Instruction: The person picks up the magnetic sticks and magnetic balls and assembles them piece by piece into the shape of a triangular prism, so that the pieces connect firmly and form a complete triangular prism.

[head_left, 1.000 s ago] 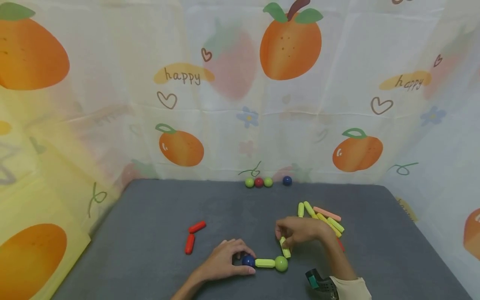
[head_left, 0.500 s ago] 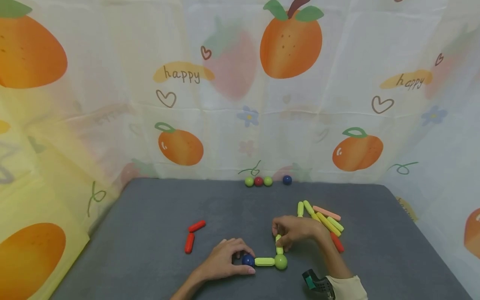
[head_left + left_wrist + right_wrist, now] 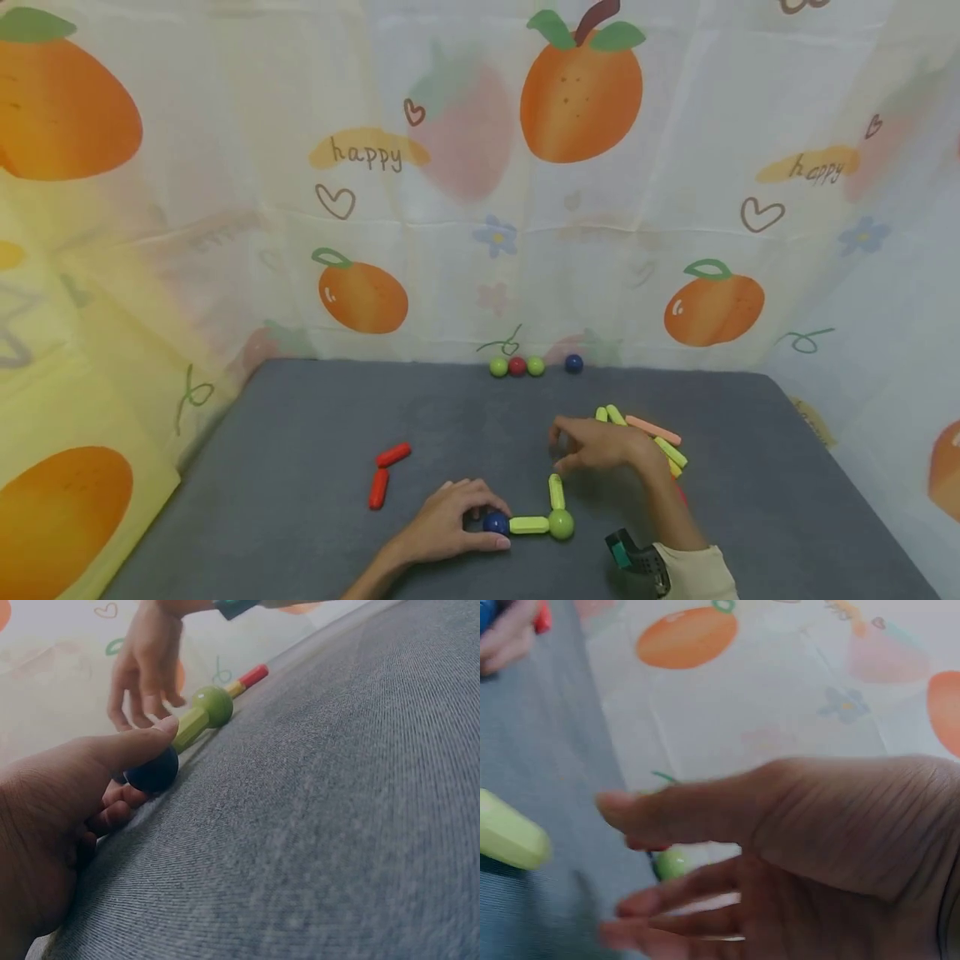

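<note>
Your left hand [image 3: 456, 523] grips a glossy dark-blue ball [image 3: 496, 522] between thumb and curled fingers. From that ball, a pale yellow-green faceted rod [image 3: 529, 525] runs rightward, away from your left fingers, to a glossy light-green ball [image 3: 561, 524]. A second pale yellow-green rod [image 3: 557, 492] extends from the green ball toward your right fingertips, its far end just below them. Your right hand [image 3: 600, 446] has its fingers parted and loosely bent, grasping nothing. Two red rods [image 3: 378, 489] lie beyond and left of your left fingers on the grey fabric-covered table [image 3: 315, 417]. Right of your right fingers, partly hidden by that hand, lies a salmon-pink rod [image 3: 652, 430] among yellowish ones.
</note>
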The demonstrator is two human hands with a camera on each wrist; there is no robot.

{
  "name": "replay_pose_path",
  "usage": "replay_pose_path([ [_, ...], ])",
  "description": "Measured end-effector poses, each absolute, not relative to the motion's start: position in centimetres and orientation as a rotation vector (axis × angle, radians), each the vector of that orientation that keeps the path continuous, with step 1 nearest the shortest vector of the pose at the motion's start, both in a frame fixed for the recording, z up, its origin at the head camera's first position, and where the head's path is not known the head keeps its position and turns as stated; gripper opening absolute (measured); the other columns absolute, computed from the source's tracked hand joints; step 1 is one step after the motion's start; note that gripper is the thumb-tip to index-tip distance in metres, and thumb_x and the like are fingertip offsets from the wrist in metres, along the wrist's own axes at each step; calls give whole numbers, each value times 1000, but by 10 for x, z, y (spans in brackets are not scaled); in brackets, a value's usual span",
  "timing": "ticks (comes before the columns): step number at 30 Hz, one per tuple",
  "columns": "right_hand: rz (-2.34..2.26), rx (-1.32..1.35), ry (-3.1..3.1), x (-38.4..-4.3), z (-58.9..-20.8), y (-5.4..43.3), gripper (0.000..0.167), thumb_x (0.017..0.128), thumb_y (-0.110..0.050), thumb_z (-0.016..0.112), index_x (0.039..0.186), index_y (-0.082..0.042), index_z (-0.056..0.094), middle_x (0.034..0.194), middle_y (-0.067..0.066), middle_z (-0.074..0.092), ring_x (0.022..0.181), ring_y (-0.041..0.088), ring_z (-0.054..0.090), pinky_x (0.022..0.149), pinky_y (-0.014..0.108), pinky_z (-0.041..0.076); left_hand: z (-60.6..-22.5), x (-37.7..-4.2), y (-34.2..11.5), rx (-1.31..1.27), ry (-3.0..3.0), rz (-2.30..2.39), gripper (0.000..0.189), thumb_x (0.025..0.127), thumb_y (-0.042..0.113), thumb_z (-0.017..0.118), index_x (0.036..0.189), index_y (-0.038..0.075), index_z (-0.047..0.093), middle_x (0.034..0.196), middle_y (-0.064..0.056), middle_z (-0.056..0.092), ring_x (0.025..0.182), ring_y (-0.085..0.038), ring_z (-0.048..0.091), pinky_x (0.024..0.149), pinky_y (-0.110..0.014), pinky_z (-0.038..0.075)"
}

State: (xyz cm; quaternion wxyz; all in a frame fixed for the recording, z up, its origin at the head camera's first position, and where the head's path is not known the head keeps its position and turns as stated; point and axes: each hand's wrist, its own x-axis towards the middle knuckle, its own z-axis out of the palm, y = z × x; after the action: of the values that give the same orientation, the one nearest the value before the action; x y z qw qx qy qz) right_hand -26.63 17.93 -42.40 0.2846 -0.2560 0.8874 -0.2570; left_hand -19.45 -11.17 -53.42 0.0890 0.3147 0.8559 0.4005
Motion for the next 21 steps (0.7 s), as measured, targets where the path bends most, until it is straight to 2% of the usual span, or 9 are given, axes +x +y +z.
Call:
replay_pose_path([
  [7, -448, -694, 2687, -324, -410, 190, 42, 102, -16, 68, 134, 6, 53, 132, 27, 60, 119, 40, 61, 97, 51, 52, -536, -197, -113, 930, 2554, 1181, 24, 92, 52, 76, 114, 43, 73, 96, 18, 63, 80, 4, 46, 75, -22, 34],
  [10, -421, -705, 2764, -347, -418, 192, 51, 101, -10, 66, 143, 11, 47, 144, 32, 53, 134, 48, 53, 107, 57, 48, -536, -197, -114, 935, 2556, 1179, 23, 92, 52, 76, 113, 43, 73, 97, 18, 63, 81, 4, 46, 75, -22, 35],
  [12, -370, -728, 2822, -357, -427, 194, 55, 100, -7, 67, 146, 12, 44, 149, 32, 50, 139, 50, 49, 111, 59, 46, -537, -198, -114, 944, 2553, 1172, 24, 92, 53, 76, 114, 43, 73, 97, 18, 63, 81, 4, 46, 75, -22, 35],
  [18, -255, -743, 2910, -370, -454, 196, 55, 94, -3, 74, 142, 10, 50, 147, 31, 47, 132, 49, 53, 106, 57, 48, -537, -196, -110, 940, 2549, 1159, 25, 92, 53, 75, 114, 42, 73, 97, 18, 63, 80, 4, 45, 75, -21, 34],
  [21, -272, -809, 2929, -372, -460, 196, 43, 88, 11, 69, 130, 11, 56, 131, 30, 55, 121, 46, 57, 100, 55, 50, -537, -195, -109, 940, 2550, 1167, 24, 92, 54, 75, 114, 42, 73, 97, 18, 63, 80, 4, 45, 75, -21, 34],
])
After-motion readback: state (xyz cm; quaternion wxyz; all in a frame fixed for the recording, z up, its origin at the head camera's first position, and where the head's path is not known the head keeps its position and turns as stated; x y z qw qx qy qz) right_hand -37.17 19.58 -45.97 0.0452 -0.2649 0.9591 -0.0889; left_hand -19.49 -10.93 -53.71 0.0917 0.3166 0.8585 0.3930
